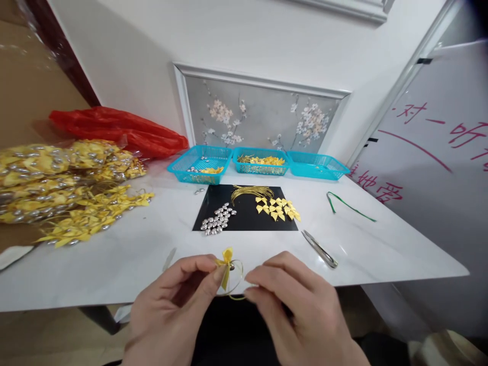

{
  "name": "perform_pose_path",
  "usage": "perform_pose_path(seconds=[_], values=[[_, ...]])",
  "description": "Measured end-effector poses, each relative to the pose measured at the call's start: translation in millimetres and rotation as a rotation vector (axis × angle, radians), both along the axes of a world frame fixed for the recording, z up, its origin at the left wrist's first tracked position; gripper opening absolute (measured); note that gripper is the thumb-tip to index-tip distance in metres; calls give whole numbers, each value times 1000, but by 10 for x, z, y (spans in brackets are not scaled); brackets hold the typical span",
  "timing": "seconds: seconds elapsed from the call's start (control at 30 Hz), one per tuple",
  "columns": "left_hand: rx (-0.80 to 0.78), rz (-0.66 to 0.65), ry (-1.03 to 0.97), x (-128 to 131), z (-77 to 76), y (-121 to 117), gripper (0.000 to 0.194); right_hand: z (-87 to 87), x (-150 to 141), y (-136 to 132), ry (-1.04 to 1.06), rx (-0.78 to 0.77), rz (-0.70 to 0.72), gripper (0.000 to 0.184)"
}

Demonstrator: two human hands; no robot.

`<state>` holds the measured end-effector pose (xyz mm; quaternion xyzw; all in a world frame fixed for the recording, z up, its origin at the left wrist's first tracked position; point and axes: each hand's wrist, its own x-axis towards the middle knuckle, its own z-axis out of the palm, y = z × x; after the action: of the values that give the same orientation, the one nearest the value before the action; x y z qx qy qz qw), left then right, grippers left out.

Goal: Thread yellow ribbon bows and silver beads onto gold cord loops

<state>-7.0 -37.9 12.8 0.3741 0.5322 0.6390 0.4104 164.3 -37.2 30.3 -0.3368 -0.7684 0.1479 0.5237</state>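
Observation:
My left hand [183, 300] pinches a yellow ribbon bow [227, 255] between thumb and forefinger, above the table's near edge. A small shiny bead [232, 266] sits against the bow, and a thin gold cord [241, 277] curves out from it in a loop. To the right, my right hand [293, 300] has thumb and fingertips closed at the cord's far end; the tip itself is hidden. Ahead on a black mat [240, 216] lie silver beads [217, 221], a bundle of gold cords [253, 192] and several yellow bows [278, 208].
Three blue baskets [200, 178] stand along the wall; two hold beads or yellow pieces. Tweezers [319, 249] lie right of the mat, and a green ribbon [351, 207] farther right. Bagged yellow bow strings [76, 183] and a red bag [122, 129] fill the left side.

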Motion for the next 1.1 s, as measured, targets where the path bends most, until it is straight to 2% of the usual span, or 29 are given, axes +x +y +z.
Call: perform_pose_path(seconds=[0.17,0.27,0.33,0.43,0.5,0.6,0.67,0.73,0.8,0.87,0.97,1.1], values=[[1,-13,11,21,-51,-10,20,-142,-234,8,58,-197,-64,11],[22,5,124,4,-101,-42,15,-176,-299,41,201,-409,52,13],[53,65,234,8,-104,-66,11,-178,-294,39,310,-519,145,13],[143,153,389,52,-62,-99,5,-149,-274,-8,418,-592,254,19],[177,175,426,87,-33,-115,5,-119,-284,-52,382,-591,273,15],[154,195,374,103,-31,-120,5,-114,-329,-103,230,-473,185,10],[113,182,311,84,-48,-100,5,-159,-349,-117,117,-318,113,12],[47,138,158,58,-52,-62,12,-218,-338,-111,16,-160,50,13],[-15,96,-22,45,-25,-19,22,-251,-293,-89,-2,-61,-3,13],[-52,64,-129,50,28,14,28,-230,-237,-55,78,12,-54,11],[-64,14,-171,66,85,27,30,-133,-195,11,155,129,-138,16],[-24,1,-161,50,20,4,26,-67,-243,117,-72,309,-174,20]])
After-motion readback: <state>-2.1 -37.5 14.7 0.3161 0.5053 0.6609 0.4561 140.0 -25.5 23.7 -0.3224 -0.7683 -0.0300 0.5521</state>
